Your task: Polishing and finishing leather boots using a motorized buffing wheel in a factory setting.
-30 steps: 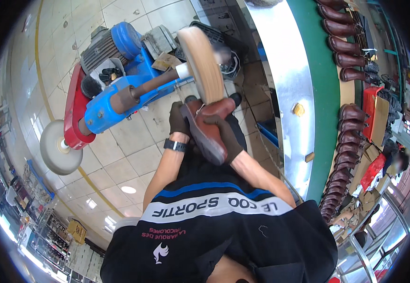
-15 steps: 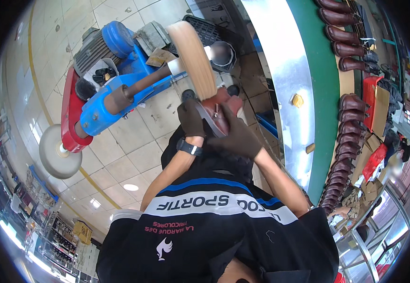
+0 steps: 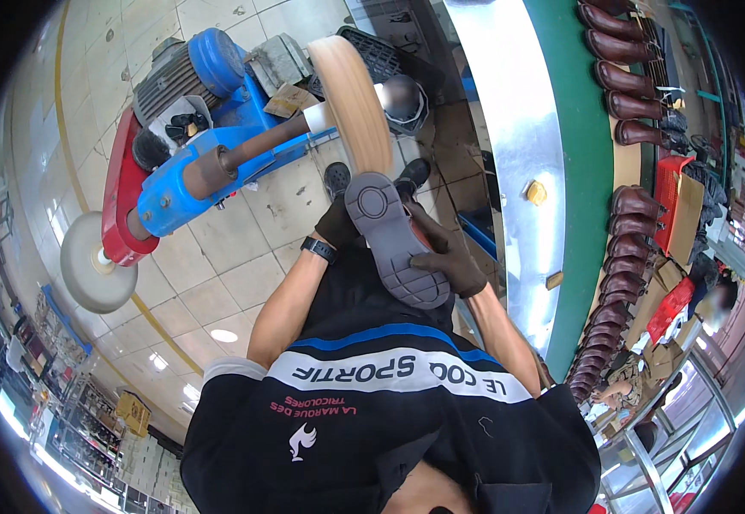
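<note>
A reddish-brown leather shoe [image 3: 396,244] is held with its grey-black patterned sole facing up, in front of my torso. My left hand [image 3: 336,224], in a dark glove, grips its left side near the far end; most of those fingers are hidden behind it. My right hand [image 3: 454,261], also gloved, closes around the right side, thumb pressed on the sole. Just beyond the far end is a tan buffing wheel [image 3: 357,111] on a shaft, its surface blurred. Whether shoe and wheel touch, I cannot tell.
The wheel belongs to a blue and red machine [image 3: 188,184] with a motor and a pale second wheel [image 3: 98,261]. On the right runs a shiny metal strip [image 3: 518,171] beside a green surface [image 3: 587,171]. Brown shoes [image 3: 625,257] stand in a row beyond it.
The shoe has turned over from its brown upper to its sole. My left hand has moved slightly left and my right hand's thumb now lies on the sole.
</note>
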A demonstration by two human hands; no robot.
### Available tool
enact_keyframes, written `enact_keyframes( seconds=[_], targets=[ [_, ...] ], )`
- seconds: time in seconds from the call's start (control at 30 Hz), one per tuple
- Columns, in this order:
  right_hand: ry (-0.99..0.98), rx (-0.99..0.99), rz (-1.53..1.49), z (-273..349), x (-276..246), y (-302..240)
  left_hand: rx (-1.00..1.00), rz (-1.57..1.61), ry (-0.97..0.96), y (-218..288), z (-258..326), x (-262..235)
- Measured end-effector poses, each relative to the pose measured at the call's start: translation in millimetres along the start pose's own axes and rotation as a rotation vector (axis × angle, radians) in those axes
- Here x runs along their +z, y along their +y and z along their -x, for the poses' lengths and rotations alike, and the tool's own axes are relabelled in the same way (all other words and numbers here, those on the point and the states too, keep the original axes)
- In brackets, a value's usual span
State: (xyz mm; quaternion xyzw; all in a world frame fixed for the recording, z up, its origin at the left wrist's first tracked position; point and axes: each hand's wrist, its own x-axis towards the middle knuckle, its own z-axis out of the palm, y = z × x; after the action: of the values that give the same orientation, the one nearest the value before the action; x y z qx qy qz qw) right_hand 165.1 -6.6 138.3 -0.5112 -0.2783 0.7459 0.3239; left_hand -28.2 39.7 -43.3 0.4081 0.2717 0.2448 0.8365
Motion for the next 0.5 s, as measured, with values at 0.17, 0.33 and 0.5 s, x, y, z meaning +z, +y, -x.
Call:
enact_keyframes(
  seconds=[0.17, 0.33, 0.5],
  targets=[
    [-0.012, -0.033, -0.240, 4, 9, 8, -0.118, 0.749, 0.022, 2, -13, -3],
    [0.415, -0.051, 0.532, 21, 43, -34, -0.153, 0.765, 0.141, 41, -11, 25],
    [0.486, -0.161, 0.766, 1, 75, -43, -0.120, 0.665, 0.005, 6, -25, -1]
  ],
)
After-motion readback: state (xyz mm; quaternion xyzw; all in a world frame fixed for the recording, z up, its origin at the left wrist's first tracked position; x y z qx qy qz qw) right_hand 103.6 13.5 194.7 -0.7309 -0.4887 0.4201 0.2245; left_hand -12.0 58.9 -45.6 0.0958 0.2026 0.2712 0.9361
